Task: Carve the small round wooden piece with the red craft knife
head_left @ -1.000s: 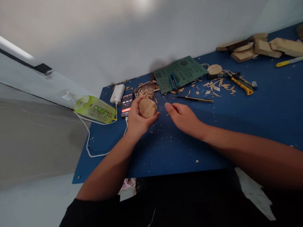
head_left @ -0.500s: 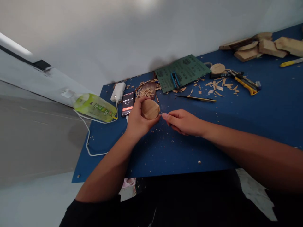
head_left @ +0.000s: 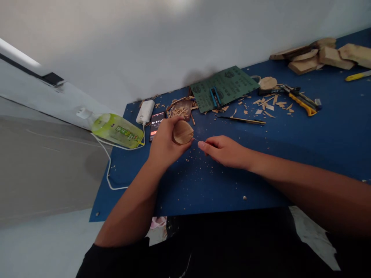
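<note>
Spreading across the view, the blue table (head_left: pixel 290 154) carries a green sandpaper sheet (head_left: pixel 228 87) at 12 o'clock. A green bottle (head_left: pixel 117 131) lies on its side at 9 o'clock, contents unclear. The left hand (head_left: pixel 164 144) clasps a wooden disc (head_left: pixel 182 132) near centre. The right hand (head_left: pixel 224 151) pinches a thin tool (head_left: pixel 195 139), barely discernible, at the disc's 4 o'clock edge. The left hand has since slid over the phone (head_left: pixel 156 122), hiding its lower half.

Two wooden discs (head_left: pixel 182 132), one phone (head_left: pixel 156 125), one power bank (head_left: pixel 145 111), one green bottle (head_left: pixel 117 130), one sandpaper sheet (head_left: pixel 224 88), one yellow utility knife (head_left: pixel 301 101).
</note>
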Motion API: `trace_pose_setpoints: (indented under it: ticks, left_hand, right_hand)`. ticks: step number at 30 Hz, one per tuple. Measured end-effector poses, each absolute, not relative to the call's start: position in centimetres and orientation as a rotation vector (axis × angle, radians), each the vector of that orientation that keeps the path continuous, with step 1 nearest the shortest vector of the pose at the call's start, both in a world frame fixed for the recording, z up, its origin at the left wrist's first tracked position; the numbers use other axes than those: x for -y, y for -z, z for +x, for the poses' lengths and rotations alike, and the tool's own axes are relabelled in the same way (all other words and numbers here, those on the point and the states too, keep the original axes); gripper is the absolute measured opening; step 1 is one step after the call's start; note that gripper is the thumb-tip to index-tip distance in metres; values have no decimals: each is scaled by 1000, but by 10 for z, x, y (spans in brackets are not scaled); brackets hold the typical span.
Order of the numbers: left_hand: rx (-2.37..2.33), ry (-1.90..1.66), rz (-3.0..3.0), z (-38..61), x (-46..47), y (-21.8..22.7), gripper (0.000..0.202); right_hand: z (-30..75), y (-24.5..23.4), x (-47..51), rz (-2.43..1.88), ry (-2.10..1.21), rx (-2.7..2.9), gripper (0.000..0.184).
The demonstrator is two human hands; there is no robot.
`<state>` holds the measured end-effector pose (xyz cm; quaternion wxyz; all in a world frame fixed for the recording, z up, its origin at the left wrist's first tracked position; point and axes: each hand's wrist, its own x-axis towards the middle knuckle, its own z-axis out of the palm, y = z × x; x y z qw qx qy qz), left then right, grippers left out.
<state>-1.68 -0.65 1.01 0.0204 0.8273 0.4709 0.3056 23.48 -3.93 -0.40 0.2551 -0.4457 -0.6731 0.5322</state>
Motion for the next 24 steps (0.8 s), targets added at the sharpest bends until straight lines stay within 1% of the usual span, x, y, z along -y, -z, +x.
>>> trace_pose_setpoints:
  ticks: [4, 7, 11, 16, 20, 24]
  left_hand:
    - [-1488, -930, 2509, -15, 8, -10, 82]
    - [-1550, -928, 2474, -15, 9, -9, 85]
    - [-1473, -929, 2486, -13, 9, -9, 82]
    - [-1465, -963, 2449, -12, 8, -10, 80]
    - [-1422, -925, 2436, -10, 10, -12, 79]
    - [-1460, -945, 2347, -15, 5, -10, 90]
  right_hand:
    - [235, 6, 36, -1284, -1383, 1740, 63]
    - [236, 6, 35, -1259, -1422, 1705, 61]
    - [235, 6, 38, -1200, -1519, 1769, 63]
    - [237, 5, 38, -1284, -1446, 1624, 63]
    - [238, 5, 37, -1205, -1450, 1730, 65]
    - [240, 7, 31, -1308, -1340, 1615, 66]
